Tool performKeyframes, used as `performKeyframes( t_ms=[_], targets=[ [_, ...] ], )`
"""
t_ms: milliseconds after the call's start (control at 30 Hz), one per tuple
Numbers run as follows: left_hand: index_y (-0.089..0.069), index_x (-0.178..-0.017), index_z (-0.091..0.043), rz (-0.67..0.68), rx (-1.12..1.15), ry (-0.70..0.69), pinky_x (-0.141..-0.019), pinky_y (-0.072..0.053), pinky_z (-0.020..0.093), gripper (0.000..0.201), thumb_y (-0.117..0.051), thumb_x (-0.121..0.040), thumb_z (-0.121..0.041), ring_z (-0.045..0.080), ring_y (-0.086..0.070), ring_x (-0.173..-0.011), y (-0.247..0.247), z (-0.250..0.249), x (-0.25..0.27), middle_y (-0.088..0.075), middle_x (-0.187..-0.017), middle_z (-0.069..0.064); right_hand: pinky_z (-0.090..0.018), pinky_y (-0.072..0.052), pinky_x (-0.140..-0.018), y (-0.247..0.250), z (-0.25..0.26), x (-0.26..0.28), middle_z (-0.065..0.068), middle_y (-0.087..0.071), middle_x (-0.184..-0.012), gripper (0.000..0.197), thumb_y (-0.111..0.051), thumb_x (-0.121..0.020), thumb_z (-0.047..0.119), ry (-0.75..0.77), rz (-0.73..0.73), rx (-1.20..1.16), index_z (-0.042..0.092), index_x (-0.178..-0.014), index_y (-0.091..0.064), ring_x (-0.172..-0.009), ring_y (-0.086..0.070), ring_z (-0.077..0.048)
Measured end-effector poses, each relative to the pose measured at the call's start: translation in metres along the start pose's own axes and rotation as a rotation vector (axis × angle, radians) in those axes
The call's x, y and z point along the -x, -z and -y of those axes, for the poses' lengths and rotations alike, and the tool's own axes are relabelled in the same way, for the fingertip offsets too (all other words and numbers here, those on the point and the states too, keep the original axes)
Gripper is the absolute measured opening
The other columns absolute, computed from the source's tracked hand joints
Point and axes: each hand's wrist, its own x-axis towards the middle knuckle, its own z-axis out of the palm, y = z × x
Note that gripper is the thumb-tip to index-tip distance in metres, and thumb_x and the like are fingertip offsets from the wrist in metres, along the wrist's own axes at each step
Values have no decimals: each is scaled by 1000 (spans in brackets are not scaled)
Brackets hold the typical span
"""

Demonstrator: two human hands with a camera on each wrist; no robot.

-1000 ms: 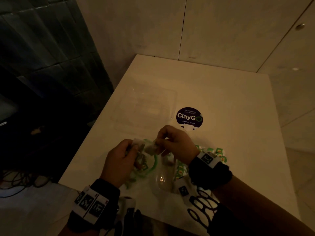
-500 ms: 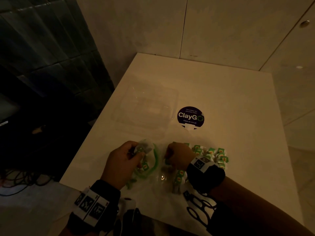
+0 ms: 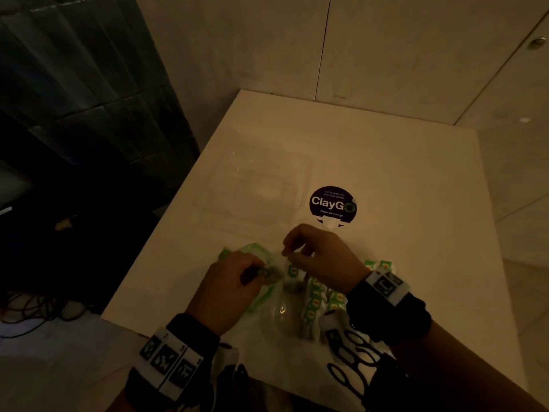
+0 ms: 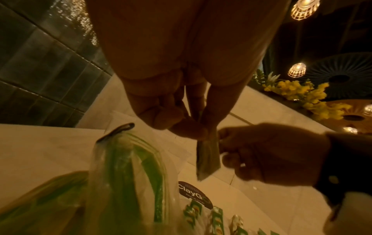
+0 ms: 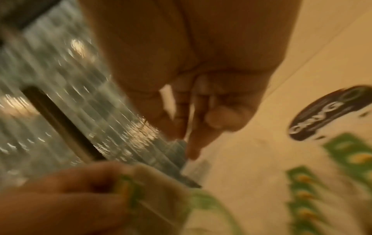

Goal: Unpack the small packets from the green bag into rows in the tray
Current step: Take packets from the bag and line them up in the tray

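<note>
My left hand (image 3: 252, 273) pinches a small green-and-white packet (image 3: 269, 273) just above the green bag (image 3: 255, 252), which lies crumpled under it. In the left wrist view the packet (image 4: 207, 157) hangs from the left fingertips (image 4: 191, 128) beside the bag (image 4: 128, 174). My right hand (image 3: 291, 252) hovers close to the right of it with curled fingers and nothing visible in them. The right wrist view is blurred. Loose packets (image 3: 319, 295) lie heaped under the right wrist. The clear tray (image 3: 303, 200) sits beyond the hands.
A round dark ClayGo sticker (image 3: 331, 205) lies on the white table (image 3: 401, 233), right of the tray. The table's left edge drops to a dark floor with cables (image 3: 32, 310). A wall closes the far side.
My right hand went down onto the packet heap at the right, then rose again and came back toward the left hand. The left hand stayed over the bag and now holds a packet.
</note>
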Motion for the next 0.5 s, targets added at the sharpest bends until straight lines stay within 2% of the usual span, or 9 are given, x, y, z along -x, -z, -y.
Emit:
performKeyframes(
  t_ms=[67, 133, 200, 267, 400, 500],
  targets=[
    [-70, -93, -20, 44, -47, -46, -68, -39, 10, 9, -67, -84, -19, -3, -53, -76, -4, -6, -2, -55, -80, -16, -17, -48, -62, -2, 14, 11, 15, -64, -99, 22, -68, -84, 27, 105, 108, 22, 29, -101, -55, -69, -60, -8],
    [-68, -90, -20, 84, -56, -55, -64, -36, 17, 5, -64, -86, -20, -1, -52, -72, -8, -10, -3, -57, -79, -11, -20, -45, -61, -8, 16, 17, 13, -61, -94, 20, -67, -84, 30, 184, 94, 162, 24, -100, -57, -66, -56, -7],
    [-63, -91, -22, 76, -49, -46, -66, -40, 19, 7, -63, -85, -19, 2, -55, -74, -11, -12, -3, -60, -84, -8, -18, -39, -61, -10, 9, 17, 9, -61, -88, 13, -64, -86, 23, 166, 50, 199, 20, -96, -57, -64, -52, -2],
    [-59, -94, -26, 14, -39, -38, -70, -45, 17, 14, -66, -83, -20, 3, -57, -75, -10, -8, -2, -60, -85, -10, -16, -40, -64, -7, -4, 14, 8, -62, -89, 11, -63, -87, 19, 77, 19, 167, 22, -96, -58, -66, -52, 1],
    [-58, -94, -27, -165, 2, -5, -65, -43, 7, 16, -67, -83, -19, 0, -54, -79, 1, 6, 0, -56, -89, -12, -24, -54, -68, -6, -31, 1, 1, -65, -90, 11, -62, -88, 11, -222, -5, 24, 18, -96, -66, -70, -63, -13],
    [-57, -97, -25, -219, -61, 10, -65, -38, 5, 12, -64, -87, -21, -1, -51, -79, 7, 15, 1, -52, -94, -10, -34, -59, -76, -18, -42, -9, -5, -68, -91, 10, -62, -85, 8, -315, 55, 87, 13, -92, -68, -79, -68, -21]
  ],
)
